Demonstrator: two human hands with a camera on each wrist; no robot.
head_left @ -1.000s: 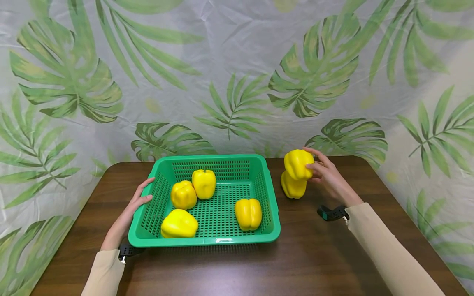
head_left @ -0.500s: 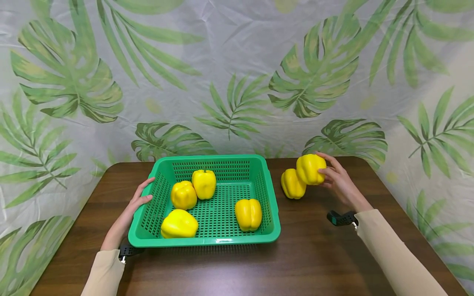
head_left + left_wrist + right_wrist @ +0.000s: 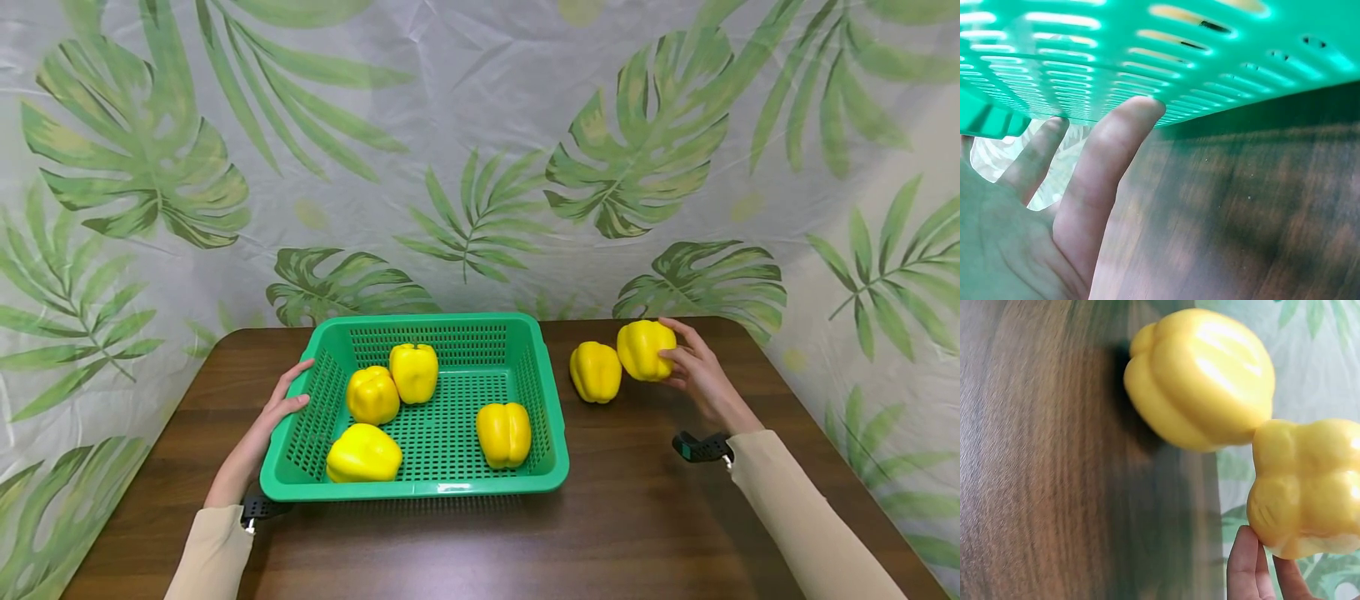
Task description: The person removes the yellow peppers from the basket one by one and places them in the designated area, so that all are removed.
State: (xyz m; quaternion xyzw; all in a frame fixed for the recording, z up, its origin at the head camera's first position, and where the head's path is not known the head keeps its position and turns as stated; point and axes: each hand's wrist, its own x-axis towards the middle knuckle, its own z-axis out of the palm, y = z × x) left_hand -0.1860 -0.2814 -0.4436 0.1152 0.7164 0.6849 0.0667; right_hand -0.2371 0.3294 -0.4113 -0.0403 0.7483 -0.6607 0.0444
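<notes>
My right hand (image 3: pixel 703 373) holds a yellow bell pepper (image 3: pixel 643 350) by its right side, just off the table's right half. The right wrist view shows my fingertips at the lower end of this held pepper (image 3: pixel 1310 487). Close on its left, a second yellow bell pepper (image 3: pixel 596 372) rests on the table. The green plastic basket (image 3: pixel 420 488) has slotted walls and stands left of the peppers. Along its left side lies my left hand (image 3: pixel 255 433), fingers fairly straight. In the left wrist view, my thumb (image 3: pixel 1113 156) touches the slotted wall (image 3: pixel 1116 62).
Inside the basket are several more yellow bell peppers, such as a pepper (image 3: pixel 503 435) on the right and a pepper (image 3: pixel 364 454) at front left. The brown wooden table (image 3: pixel 480 550) ends at the back against a leaf-patterned cloth (image 3: pixel 480 167).
My right hand has carried its pepper from above the other table pepper to the right and down, beside it. My left hand and the basket have stayed put.
</notes>
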